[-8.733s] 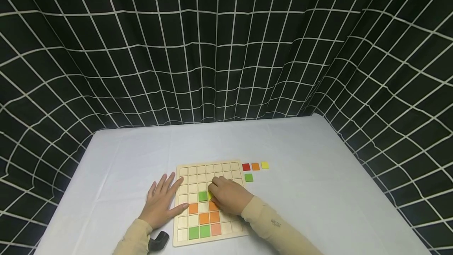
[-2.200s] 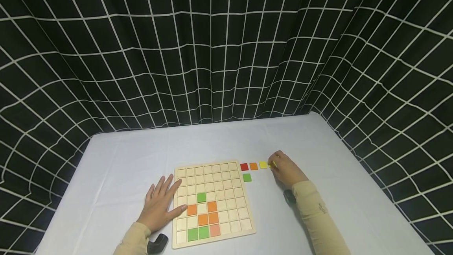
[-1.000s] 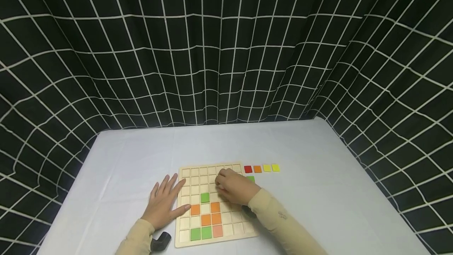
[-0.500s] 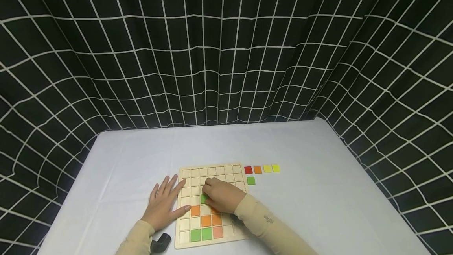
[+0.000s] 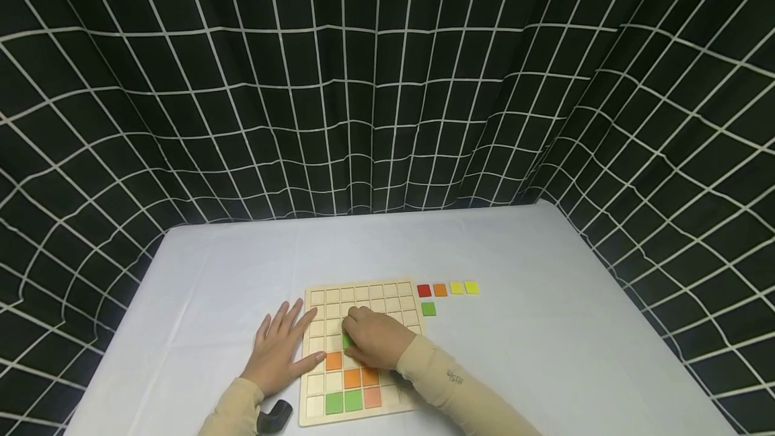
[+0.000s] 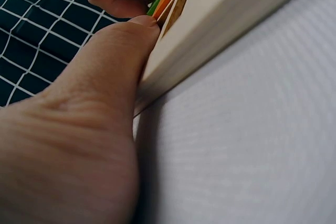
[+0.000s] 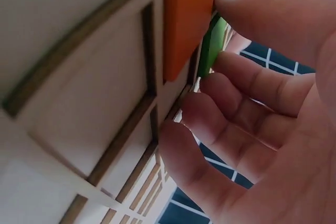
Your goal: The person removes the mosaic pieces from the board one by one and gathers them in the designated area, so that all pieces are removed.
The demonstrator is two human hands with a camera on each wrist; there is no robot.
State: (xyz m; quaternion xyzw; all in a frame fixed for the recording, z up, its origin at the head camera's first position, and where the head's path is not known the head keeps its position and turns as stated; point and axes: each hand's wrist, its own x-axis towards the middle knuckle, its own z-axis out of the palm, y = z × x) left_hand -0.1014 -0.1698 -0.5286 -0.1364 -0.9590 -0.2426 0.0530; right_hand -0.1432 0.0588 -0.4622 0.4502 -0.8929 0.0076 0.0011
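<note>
A wooden grid board (image 5: 317, 298) lies on the white table, with coloured square tiles in some of its cells. My right hand (image 5: 380, 338) is over the middle of the board, thumb and fingertips bent at the edges of a green tile (image 7: 211, 48) in its cell. An orange tile (image 7: 186, 24) sits close by in the right wrist view, hidden under the hand from above. With fingers spread, my left hand (image 5: 278, 348) rests along the board's left edge. Its thumb tip touches the board beside another orange tile (image 5: 334, 360).
Lower on the board are orange tiles (image 5: 352, 378), a pink tile (image 5: 372, 397) and green tiles (image 5: 334, 403). Right of it, a red tile (image 5: 424, 290), an orange tile (image 5: 440, 289) and two yellow tiles (image 5: 464, 287) form a row above a green tile (image 5: 428, 309). A dark grid-patterned curtain (image 5: 375, 86) surrounds the table.
A yellow tile left the board and now lies at the right end of the row. My right hand then came back left, to the green tile. The left hand has stayed put.
</note>
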